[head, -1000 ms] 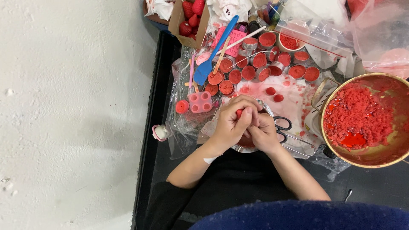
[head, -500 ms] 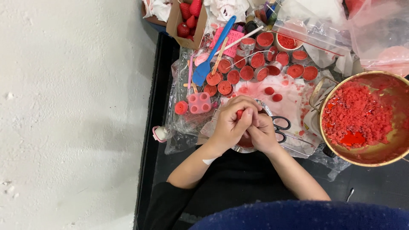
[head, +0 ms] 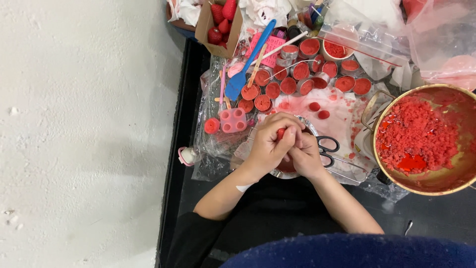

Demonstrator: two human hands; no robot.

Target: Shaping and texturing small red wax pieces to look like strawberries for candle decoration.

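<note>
Pressing a small red lump (head: 281, 133) between both hands, same as a second ago: left hand (head: 267, 144) clenched over it, right hand (head: 306, 156) gripping from 4 o'clock, above a metal bowl (head: 285, 171). Barely shifted, so shaping continues. Scissors (head: 329, 146) at 3 o'clock, untouched.

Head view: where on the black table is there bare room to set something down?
Bare patch: the black table below the brass bowl, right of the right hand. A thin strip left of the plastic sheet. Crowded: around the red-filled cups, blue spatula and scissors.
</note>
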